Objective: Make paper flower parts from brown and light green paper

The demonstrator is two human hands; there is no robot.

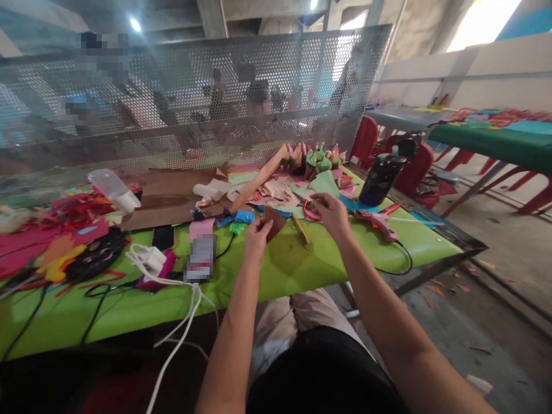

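Observation:
My left hand (257,236) pinches a small piece of dark brown paper (275,223) above the green tabletop (280,270). To its right, my right hand (333,215) is raised with thumb and fingertips pressed together; whatever may be between them is too small to make out. Just left of those fingertips, a red loop-shaped handle (309,211) lies among paper scraps. A yellow pencil (301,230) rests between my hands. Right of my right hand is a pink glue gun (383,225) with a black cord.
Cut paper scraps (276,192) and green-and-pink paper crafts (319,158) lie behind my hands. A dark bottle (382,178) stands at the right. White cables (190,328), a phone (200,257) and brown cardboard (172,198) occupy the left. A perforated metal panel (194,103) rises behind.

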